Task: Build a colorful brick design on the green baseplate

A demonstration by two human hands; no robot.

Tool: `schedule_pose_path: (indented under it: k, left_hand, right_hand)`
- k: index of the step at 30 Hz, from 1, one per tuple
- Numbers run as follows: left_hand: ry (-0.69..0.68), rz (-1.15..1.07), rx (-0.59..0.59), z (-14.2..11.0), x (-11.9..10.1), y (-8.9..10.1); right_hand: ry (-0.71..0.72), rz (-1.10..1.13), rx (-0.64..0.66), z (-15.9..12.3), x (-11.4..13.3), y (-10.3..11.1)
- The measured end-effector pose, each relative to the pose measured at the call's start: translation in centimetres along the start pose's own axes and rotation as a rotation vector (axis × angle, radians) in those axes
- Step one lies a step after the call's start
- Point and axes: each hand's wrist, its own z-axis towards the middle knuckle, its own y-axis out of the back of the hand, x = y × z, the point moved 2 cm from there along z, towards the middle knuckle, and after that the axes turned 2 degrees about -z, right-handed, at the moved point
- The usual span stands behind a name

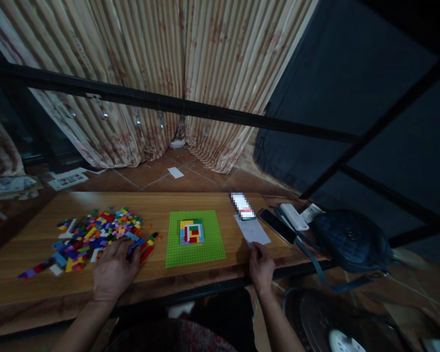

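Wooden table [156,201] is holding toy bricks [99,227] by my left hand [117,266], likely for reach; right hand [262,266] at paper [255,232]; can't tell grips.

Probably a home: patterned curtains [220,54], tiled floor [152,173].

Ambient level is dim. The table [157,202] and curtains [143,54] receive soft, moderate light; the far right corner falls to near black. A soft shadow lies left of the right hand [262,269]. The lit phone [243,206] is brightest and pixelated. Wide-angle distortion stretches the edges; the near right corner is blurred.
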Motion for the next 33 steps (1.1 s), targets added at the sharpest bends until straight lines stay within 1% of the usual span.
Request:
schedule_pose_path:
  k: [3, 7, 9, 11, 14, 17, 20, 22, 24, 27, 33]
  left_hand:
    - [0.025, -0.049, 0.005, -0.1, 0.2, 0.0]
    - [0.056, -0.101, 0.029, -0.2, 0.3, -0.1]
    - [0.064, -0.107, 0.034, -0.3, 0.2, -0.1]
    - [0.078, -0.113, 0.044, -0.4, 0.2, 0.1]
    - [0.112, -0.127, 0.103, -0.5, 0.3, 0.1]
    - [0.128, -0.107, 0.119, -0.7, 0.3, 0.1]
    - [0.151, -0.118, 0.116, -0.8, 0.3, 0.2]
    - [0.166, -0.134, 0.106, -0.9, 0.2, 0.4]
    - [0.176, -0.163, 0.095, -0.9, 0.2, 0.6]
    - [0.189, -0.207, 0.093, -1.0, 0.3, 0.6]
    - [0.171, -0.264, 0.080, -1.1, 0.7, 0.3]
  right_hand:
    - [0.021, 0.037, 0.021, -1.8, 0.5, -0.2]
    - [-0.029, 0.061, 0.018, -3.9, 1.2, -0.1]
    - [-0.029, 0.088, 0.052, -5.1, 1.8, -0.2]
    - [-0.002, 0.125, 0.091, -6.3, 2.7, -0.5]
    - [0.081, 0.163, 0.142, -8.0, 4.8, -1.4]
    - [0.208, 0.215, 0.233, -9.5, 7.5, -2.8]
    - [0.342, 0.267, 0.382, -10.9, 10.6, -4.6]
    - [0.425, 0.255, 0.482, -11.8, 12.6, -5.8]
    - [0.490, 0.225, 0.545, -12.4, 14.5, -7.1]
    - [0.564, 0.170, 0.573, -12.5, 17.0, -9.2]
    - [0.699, 0.027, 0.572, -11.2, 21.1, -13.5]
